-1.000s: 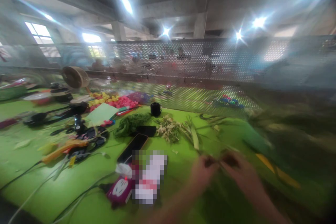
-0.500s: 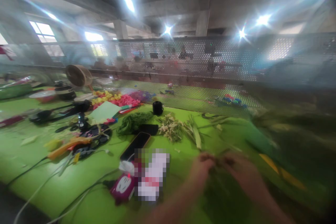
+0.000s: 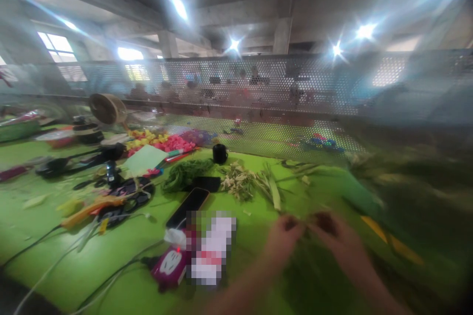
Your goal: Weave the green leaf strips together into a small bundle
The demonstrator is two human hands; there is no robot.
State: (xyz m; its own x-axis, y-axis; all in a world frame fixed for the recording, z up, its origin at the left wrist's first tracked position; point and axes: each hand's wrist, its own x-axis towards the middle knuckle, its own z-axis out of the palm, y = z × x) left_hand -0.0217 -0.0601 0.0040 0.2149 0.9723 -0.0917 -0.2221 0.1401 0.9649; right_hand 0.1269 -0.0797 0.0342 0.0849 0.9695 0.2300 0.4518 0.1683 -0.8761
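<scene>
My left hand (image 3: 286, 234) and my right hand (image 3: 330, 231) are close together over the right half of the green table. The fingers of both are pinched, and the tips nearly meet. Blur hides whatever lies between them; it looks small and thin. Just beyond my left hand lies a pale green leafy strip (image 3: 274, 193). Left of that strip is a loose heap of cream and green pieces (image 3: 239, 181), which look like artificial foliage or petals.
A phone (image 3: 188, 209) and a purple power strip (image 3: 170, 263) lie left of my hands. An orange glue gun (image 3: 94, 210) with cords is farther left. A black mug (image 3: 219, 153) stands near the perforated partition (image 3: 258, 88). Green material (image 3: 414, 197) is piled at right.
The whole view has shifted slightly to the left. My hands stay close together, with my right hand's fingers turned a little. Objects on the table keep their places.
</scene>
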